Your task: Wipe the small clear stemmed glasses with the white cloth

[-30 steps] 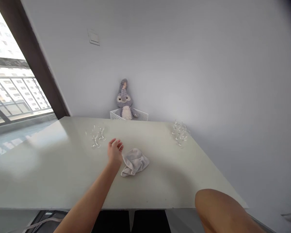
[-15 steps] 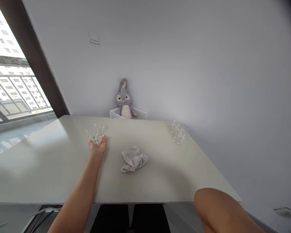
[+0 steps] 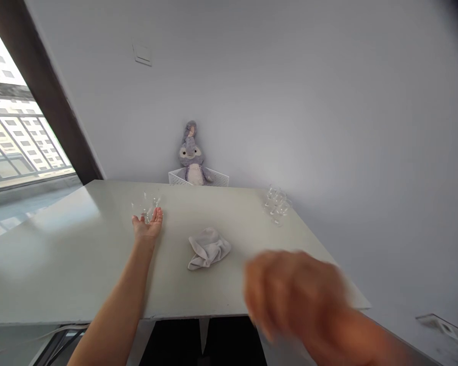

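Palm up, my left hand (image 3: 148,224) rests on the table just in front of a group of clear glasses (image 3: 145,202) at the left; its fingers are apart and nothing lies in them. My right hand (image 3: 295,292) is raised over the table's front right edge, close to the camera. Motion smears it, so its fingers cannot be made out. Between the hands lies a crumpled light grey cloth (image 3: 209,248). Another cluster of clear glasses (image 3: 277,204) stands at the table's back right.
The pale table (image 3: 99,264) meets the wall at the back. Behind its far edge, a grey plush toy (image 3: 192,158) sits in a white basket (image 3: 221,179). A window is at the left, and a cable hangs below the front left edge.
My right hand has come into view from below at the right, where only the arm showed. My left hand stays by the left glasses. The whole view has shifted slightly.
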A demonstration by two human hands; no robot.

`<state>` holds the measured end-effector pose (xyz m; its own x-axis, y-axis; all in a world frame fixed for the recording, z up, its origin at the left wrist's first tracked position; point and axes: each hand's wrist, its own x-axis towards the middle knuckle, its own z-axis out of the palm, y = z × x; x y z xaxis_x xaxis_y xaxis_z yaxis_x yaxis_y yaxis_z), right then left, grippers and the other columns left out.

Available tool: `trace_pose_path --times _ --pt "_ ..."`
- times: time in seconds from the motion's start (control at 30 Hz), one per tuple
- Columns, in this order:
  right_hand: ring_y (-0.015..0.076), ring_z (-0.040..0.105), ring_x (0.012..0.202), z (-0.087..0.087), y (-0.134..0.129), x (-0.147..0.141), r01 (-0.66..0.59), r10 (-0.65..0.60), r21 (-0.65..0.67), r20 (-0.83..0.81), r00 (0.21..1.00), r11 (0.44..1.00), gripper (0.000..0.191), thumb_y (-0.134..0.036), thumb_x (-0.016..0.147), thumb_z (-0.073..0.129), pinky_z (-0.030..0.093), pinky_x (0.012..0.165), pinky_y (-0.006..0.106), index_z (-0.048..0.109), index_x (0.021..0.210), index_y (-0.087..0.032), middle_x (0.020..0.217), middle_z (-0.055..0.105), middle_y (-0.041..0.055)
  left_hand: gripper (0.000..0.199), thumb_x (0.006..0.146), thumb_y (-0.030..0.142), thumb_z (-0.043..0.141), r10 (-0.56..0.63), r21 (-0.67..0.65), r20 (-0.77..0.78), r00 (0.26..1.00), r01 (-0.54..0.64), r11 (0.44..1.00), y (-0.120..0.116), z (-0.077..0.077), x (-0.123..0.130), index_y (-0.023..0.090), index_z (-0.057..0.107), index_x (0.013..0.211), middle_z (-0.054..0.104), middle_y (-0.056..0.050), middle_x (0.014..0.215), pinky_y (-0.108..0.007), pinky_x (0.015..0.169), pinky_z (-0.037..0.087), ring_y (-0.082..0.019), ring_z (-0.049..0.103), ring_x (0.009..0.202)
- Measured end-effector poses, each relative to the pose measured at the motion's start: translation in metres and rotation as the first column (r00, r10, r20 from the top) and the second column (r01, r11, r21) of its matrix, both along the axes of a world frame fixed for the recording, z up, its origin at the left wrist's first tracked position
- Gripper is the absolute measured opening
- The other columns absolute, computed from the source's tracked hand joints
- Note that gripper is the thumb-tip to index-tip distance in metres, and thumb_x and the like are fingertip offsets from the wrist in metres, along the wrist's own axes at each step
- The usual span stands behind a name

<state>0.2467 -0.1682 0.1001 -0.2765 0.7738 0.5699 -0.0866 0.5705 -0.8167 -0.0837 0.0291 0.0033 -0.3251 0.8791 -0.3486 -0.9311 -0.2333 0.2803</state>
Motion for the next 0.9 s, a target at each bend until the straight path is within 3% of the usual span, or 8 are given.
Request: trace_pose_path --times 0.1,0.23,0.33,0.43,0.53,0.63,0.77,0.9 --pt "0.0127 0.056 0.063 -0.018 0.055 -0.050 0.113 -0.086 -0.039 0.425 0.901 0.993 0.036 -0.045 0.083 0.040 0.044 0.060 0.026 0.059 0.069 -0.018 0.067 0.058 0.0016 0.041 0.081 0.055 0.031 0.022 -0.003 0.027 0.999 -0.022 1.000 0.002 0.001 -0.004 0.025 0.026 0.109 0.044 -0.017 0.115 -0.032 0.064 0.054 -0.021 0.057 0.098" --pt "0.0225 0.056 0.085 -0.074 0.098 -0.098 0.291 -0.152 0.034 0.906 0.396 0.956 0.044 -0.053 0.079 0.040 0.043 0.071 0.035 0.059 0.094 -0.016 0.098 0.058 0.0118 0.036 0.082 0.052 0.034 0.040 -0.039 0.009 0.999 -0.040 0.998 0.004 0.002 -0.007 0.024 0.028 0.103 0.046 -0.014 0.111 -0.028 0.064 0.054 -0.018 0.057 0.097" --pt "0.0254 0.055 0.088 -0.101 0.109 -0.111 0.287 -0.155 0.089 0.964 0.217 0.954 0.044 -0.053 0.074 0.048 0.042 0.073 0.037 0.059 0.095 -0.016 0.102 0.056 0.0136 0.031 0.082 0.048 0.038 0.051 -0.055 0.002 0.999 -0.051 0.997 0.003 0.003 -0.006 0.024 0.029 0.099 0.047 -0.012 0.111 -0.026 0.064 0.054 -0.017 0.057 0.097" --pt "0.0206 0.056 0.080 -0.109 0.115 -0.108 0.309 -0.181 0.089 0.942 0.284 0.947 0.022 -0.036 0.076 0.050 0.041 0.069 0.032 0.061 0.082 -0.018 0.093 0.060 0.0080 0.029 0.082 0.046 0.041 0.048 -0.054 -0.003 0.999 -0.048 0.997 -0.002 0.006 -0.001 0.023 0.030 0.093 0.048 -0.012 0.109 -0.026 0.065 0.054 -0.017 0.057 0.097" --pt "0.0154 0.054 0.068 -0.106 0.121 -0.093 0.430 -0.215 -0.099 0.752 0.623 0.898 0.019 -0.033 0.074 0.050 0.039 0.061 0.026 0.058 0.065 -0.017 0.072 0.059 0.0013 0.025 0.082 0.044 0.043 -0.001 -0.030 -0.042 0.999 0.000 1.000 -0.012 0.012 0.010 0.021 0.034 0.087 0.049 -0.011 0.108 -0.026 0.066 0.054 -0.017 0.057 0.096" --pt "0.0115 0.050 0.055 -0.097 0.122 -0.068 0.299 -0.241 -0.487 0.179 0.954 0.821 0.022 -0.038 0.070 0.055 0.038 0.053 0.023 0.054 0.065 -0.017 0.058 0.054 -0.0026 0.023 0.081 0.041 0.045 -0.059 0.012 -0.130 0.990 0.061 0.998 -0.021 0.020 0.029 0.019 0.038 0.083 0.052 -0.011 0.104 -0.026 0.067 0.054 -0.017 0.058 0.095" --pt "0.0118 0.052 0.054 -0.080 0.113 -0.037 -0.040 -0.304 -0.651 -0.407 0.861 0.758 0.026 -0.038 0.066 0.062 0.041 0.051 0.023 0.054 0.080 -0.018 0.066 0.059 -0.0015 0.019 0.079 0.036 0.051 -0.131 0.088 -0.231 0.964 0.155 0.984 -0.025 0.029 0.063 0.018 0.046 0.084 0.056 -0.009 0.095 -0.026 0.070 0.053 -0.017 0.060 0.091" --pt "0.0124 0.053 0.056 -0.067 0.108 -0.020 0.000 -0.459 -0.659 -0.524 0.718 0.752 0.021 -0.031 0.064 0.065 0.044 0.052 0.024 0.051 0.075 -0.020 0.065 0.057 -0.0029 0.018 0.077 0.027 0.056 -0.200 0.193 -0.340 0.919 0.276 0.941 -0.027 0.029 0.097 0.019 0.050 0.092 0.059 -0.006 0.087 -0.027 0.073 0.051 -0.015 0.061 0.084"
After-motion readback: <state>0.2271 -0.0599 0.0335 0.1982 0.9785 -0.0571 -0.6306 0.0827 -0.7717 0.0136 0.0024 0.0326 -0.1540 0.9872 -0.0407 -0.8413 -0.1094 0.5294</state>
